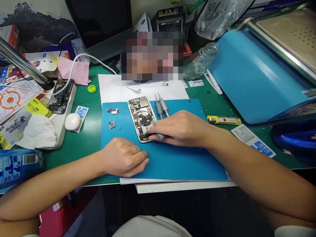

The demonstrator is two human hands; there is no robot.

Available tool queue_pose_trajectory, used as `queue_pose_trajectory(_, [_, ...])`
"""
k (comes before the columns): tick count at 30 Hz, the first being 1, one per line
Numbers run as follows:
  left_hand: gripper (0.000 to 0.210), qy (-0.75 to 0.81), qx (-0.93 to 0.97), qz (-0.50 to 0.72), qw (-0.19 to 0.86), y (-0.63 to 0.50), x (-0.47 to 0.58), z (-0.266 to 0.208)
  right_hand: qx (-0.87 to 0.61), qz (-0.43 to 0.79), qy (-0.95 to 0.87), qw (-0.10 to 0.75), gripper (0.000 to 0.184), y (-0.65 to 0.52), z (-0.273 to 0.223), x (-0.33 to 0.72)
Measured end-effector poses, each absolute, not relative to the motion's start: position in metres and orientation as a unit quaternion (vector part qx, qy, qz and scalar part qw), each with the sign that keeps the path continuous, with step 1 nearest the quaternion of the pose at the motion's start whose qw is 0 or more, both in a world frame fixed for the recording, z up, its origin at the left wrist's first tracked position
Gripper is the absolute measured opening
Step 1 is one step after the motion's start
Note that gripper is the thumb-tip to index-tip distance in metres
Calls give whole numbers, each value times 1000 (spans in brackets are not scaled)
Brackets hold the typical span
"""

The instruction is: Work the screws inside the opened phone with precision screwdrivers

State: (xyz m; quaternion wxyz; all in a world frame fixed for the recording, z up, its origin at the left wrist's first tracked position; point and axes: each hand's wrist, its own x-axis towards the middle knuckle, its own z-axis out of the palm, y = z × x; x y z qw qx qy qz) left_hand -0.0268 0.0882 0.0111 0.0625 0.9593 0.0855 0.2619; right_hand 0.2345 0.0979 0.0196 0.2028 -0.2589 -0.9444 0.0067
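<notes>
An opened smartphone (pixel 142 118) lies on a blue mat (pixel 172 164), its battery and inner parts showing. Over its lower right edge, my right hand (pixel 177 128) is closed around a grey screwdriver (pixel 160 136); only the handle end shows, and its tip is hidden. My left hand (pixel 124 157) rests in a loose fist on the mat below the phone; the inside of the fist is hidden. Two grey screwdrivers, one of them (pixel 163 104) nearer the right, lie beside the phone. Left of it are a small metal bracket (pixel 113 111) and a small metal part (pixel 112 125).
White paper (pixel 111 89) lies behind the mat, with a white cable (pixel 98 62) crossing it. A glass jar (pixel 201 62) leans at the back right. A yellow cutter (pixel 223 120) lies right of the mat. At left are a white earbud case (pixel 72 122) and a crumpled tissue (pixel 39 131).
</notes>
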Motion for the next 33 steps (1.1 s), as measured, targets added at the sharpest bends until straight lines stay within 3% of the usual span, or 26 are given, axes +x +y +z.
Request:
queue_pose_trajectory(6, [37, 111, 954, 269, 75, 87, -26, 12, -276, 10, -949, 154, 32, 98, 15, 230])
queue_pose_trajectory(12, [22, 315, 891, 279, 169, 88, -26, 17, -285, 20, -950, 128, 31, 97, 16, 231])
queue_pose_trajectory(24, [27, 288, 921, 228, 127, 90, -25, 13, -274, -29, -950, 147, 32, 97, 12, 232])
queue_pose_trajectory(33, [24, 323, 906, 215, 168, 93, -21, 12, -268, -34, -951, 147, 33, 98, 12, 232])
